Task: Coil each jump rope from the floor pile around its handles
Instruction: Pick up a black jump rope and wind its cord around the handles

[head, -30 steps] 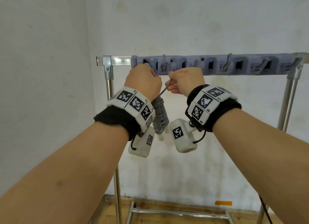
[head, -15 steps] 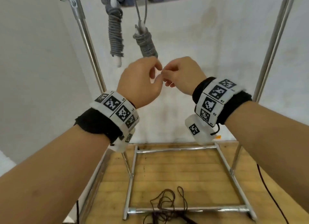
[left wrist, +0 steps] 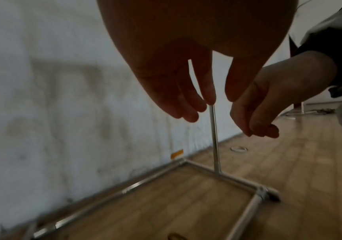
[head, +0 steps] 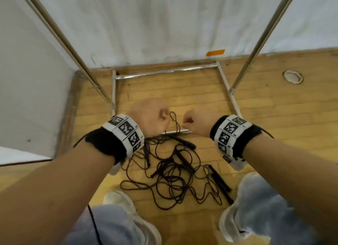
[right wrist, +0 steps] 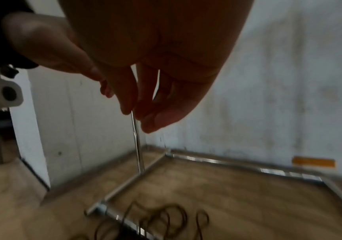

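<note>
A tangled pile of dark jump ropes (head: 173,173) lies on the wooden floor between my feet, with black handles (head: 185,144) sticking out of it. Its loops (right wrist: 156,217) also show low in the right wrist view. My left hand (head: 150,120) hovers above the pile's far edge, fingers loosely curled and holding nothing. My right hand (head: 195,124) hangs beside it, also empty. In the left wrist view the left hand (left wrist: 215,97) has relaxed fingers pointing down. The right hand (right wrist: 139,112) looks the same in its wrist view.
The metal rack's base frame (head: 164,72) lies on the floor against the white wall, its two uprights (head: 256,49) rising left and right. My white shoes (head: 124,204) stand on either side of the pile. A round floor fitting (head: 292,76) sits at the right.
Both hands let go of the coiled grey rope hung on the rack and dropped lower. The head view swung down from the hooks to the floor pile.
</note>
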`<state>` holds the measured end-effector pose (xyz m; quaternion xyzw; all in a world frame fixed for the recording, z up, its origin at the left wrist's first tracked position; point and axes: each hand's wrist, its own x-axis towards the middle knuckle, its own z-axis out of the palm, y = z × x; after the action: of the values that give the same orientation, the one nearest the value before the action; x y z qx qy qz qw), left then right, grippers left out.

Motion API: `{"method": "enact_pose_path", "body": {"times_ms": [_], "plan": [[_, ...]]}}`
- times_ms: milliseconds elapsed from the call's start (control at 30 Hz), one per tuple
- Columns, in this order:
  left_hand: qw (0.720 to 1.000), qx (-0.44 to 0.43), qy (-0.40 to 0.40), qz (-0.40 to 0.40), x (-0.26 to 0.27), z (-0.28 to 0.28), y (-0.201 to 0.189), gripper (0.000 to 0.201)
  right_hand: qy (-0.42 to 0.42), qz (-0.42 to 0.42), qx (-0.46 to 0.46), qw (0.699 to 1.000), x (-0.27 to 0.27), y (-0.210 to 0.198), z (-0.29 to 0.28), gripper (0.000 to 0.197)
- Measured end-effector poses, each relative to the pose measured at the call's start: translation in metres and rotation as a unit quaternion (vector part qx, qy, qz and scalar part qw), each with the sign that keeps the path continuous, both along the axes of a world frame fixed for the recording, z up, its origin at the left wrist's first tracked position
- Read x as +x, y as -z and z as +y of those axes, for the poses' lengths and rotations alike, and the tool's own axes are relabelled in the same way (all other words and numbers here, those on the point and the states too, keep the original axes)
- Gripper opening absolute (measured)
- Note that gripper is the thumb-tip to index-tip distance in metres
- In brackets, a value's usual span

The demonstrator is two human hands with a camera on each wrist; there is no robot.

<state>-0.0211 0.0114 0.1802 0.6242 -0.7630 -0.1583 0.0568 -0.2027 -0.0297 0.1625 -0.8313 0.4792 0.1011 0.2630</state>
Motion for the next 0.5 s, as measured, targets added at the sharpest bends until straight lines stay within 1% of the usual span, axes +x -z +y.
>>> {"method": "enact_pose_path", "body": {"times_ms": [67, 133, 267, 333, 400, 500], "plan": [[0.999, 0.041, 0.022, -0.007, -0.008, -0.003, 0.046, 0.016, -0.002, 0.047, 0.038, 0.998, -0.005, 0.038, -0.001, 0.020], [0.997, 0.077, 0.031, 0.000, -0.014, -0.005, 0.091, 0.018, -0.003, 0.077, 0.079, 0.994, -0.009, 0.074, -0.005, 0.020], [0.993, 0.116, 0.019, 0.010, -0.018, -0.011, 0.172, 0.024, 0.010, 0.123, 0.127, 0.984, -0.015, 0.142, -0.015, 0.020], [0.990, 0.138, 0.003, 0.006, -0.019, -0.015, 0.205, 0.026, 0.023, 0.120, 0.129, 0.984, -0.017, 0.172, -0.019, 0.021], [0.988, 0.153, -0.007, 0.005, -0.020, -0.019, 0.230, 0.025, 0.044, 0.094, 0.112, 0.988, -0.017, 0.199, -0.022, 0.022], [0.993, 0.112, -0.030, 0.029, -0.021, -0.024, 0.257, 0.023, 0.082, 0.060, 0.089, 0.991, -0.012, 0.234, -0.030, 0.032]]}}
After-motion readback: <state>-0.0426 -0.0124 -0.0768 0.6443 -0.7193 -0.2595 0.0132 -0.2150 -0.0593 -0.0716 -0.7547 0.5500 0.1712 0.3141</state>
